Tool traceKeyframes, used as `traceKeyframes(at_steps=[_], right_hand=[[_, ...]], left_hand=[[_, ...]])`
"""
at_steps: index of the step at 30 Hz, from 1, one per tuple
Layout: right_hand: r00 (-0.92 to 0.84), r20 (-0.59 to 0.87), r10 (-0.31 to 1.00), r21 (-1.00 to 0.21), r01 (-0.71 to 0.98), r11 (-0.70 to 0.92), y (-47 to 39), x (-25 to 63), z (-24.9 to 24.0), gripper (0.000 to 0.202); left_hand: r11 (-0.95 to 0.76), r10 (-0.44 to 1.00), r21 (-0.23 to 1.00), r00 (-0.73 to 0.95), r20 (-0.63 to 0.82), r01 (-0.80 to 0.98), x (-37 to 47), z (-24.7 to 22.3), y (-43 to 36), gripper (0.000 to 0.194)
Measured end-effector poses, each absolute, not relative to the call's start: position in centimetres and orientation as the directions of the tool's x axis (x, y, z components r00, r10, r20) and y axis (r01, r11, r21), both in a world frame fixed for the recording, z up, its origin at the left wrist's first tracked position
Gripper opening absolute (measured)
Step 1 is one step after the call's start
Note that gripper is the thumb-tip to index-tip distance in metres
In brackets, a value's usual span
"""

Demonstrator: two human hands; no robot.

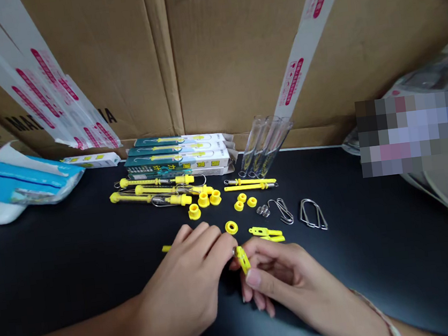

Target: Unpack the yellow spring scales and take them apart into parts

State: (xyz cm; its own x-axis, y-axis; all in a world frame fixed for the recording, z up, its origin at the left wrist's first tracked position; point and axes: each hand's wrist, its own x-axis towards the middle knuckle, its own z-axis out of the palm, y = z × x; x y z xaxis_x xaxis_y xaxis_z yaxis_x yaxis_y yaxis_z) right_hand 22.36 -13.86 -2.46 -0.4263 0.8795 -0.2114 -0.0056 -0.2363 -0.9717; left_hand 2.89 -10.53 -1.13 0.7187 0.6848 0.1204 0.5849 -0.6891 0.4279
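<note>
My right hand pinches a small yellow plastic piece between thumb and fingers. Against its upper end, my left hand has its fingers closed on a yellow strip, whose far end sticks out on the left; a bit of metal shows where the two hands meet. Just beyond them lies a yellow ring. Two flat yellow pieces rest behind my right hand. Farther back are yellow caps, smaller yellow rings, metal coils, S-shaped hooks and bent wire loops.
Assembled spring scales lie before stacked boxes. Clear tubes lean on the cardboard behind the black table. Two yellow rods lie nearby. A blue packet is left, a plastic bag right.
</note>
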Motion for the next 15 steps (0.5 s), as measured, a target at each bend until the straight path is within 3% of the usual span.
traceKeyframes(at_steps=[9, 15], right_hand=[[-0.415, -0.200, 0.888, -0.975, -0.006, -0.222, -13.4, 22.4, -2.3, 0.041], [-0.396, -0.116, 0.911, -0.988, 0.142, -0.064, -13.6, 22.7, -2.5, 0.040]], left_hand=[[-0.746, 0.657, 0.346, 0.715, 0.238, 0.569, 3.0, -2.2, -10.4, 0.033], [-0.747, 0.654, 0.381, 0.703, 0.279, 0.544, 2.8, -2.7, -10.5, 0.030]])
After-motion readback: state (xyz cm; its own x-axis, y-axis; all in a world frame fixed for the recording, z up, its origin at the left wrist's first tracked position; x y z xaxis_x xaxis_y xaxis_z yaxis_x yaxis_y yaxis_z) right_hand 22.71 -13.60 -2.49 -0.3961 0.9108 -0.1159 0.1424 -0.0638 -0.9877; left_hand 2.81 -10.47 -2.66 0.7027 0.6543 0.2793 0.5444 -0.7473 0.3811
